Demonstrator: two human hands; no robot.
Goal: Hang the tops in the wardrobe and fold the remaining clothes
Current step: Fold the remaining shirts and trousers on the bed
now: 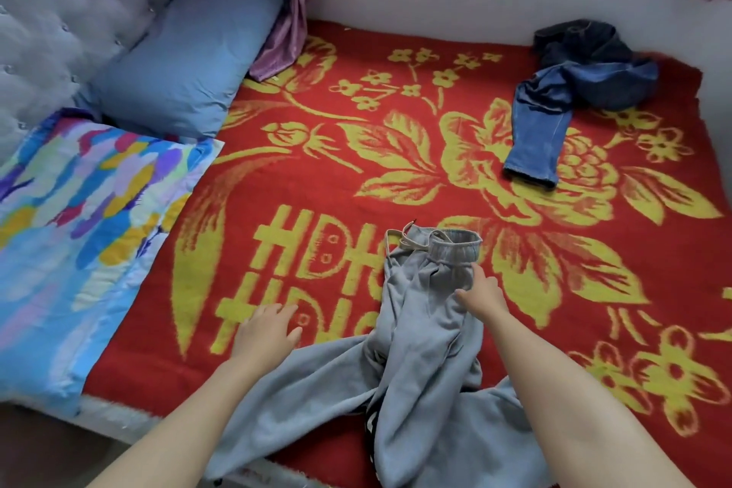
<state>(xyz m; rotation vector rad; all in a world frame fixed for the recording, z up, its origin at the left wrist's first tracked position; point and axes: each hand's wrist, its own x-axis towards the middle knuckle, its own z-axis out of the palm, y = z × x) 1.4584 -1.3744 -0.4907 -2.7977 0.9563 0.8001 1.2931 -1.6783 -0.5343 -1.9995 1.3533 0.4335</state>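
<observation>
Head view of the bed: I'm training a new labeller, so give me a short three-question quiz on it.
1. True or false: the right hand touches the grey sweatpants just below their waistband.
2. Where are the blue jeans? A) folded at the near edge; B) crumpled at the far right, close to the wall; C) under the sweatpants.
3. Short answer: what lies under the left hand?
Key: 1 true; 2 B; 3 the red blanket.
</observation>
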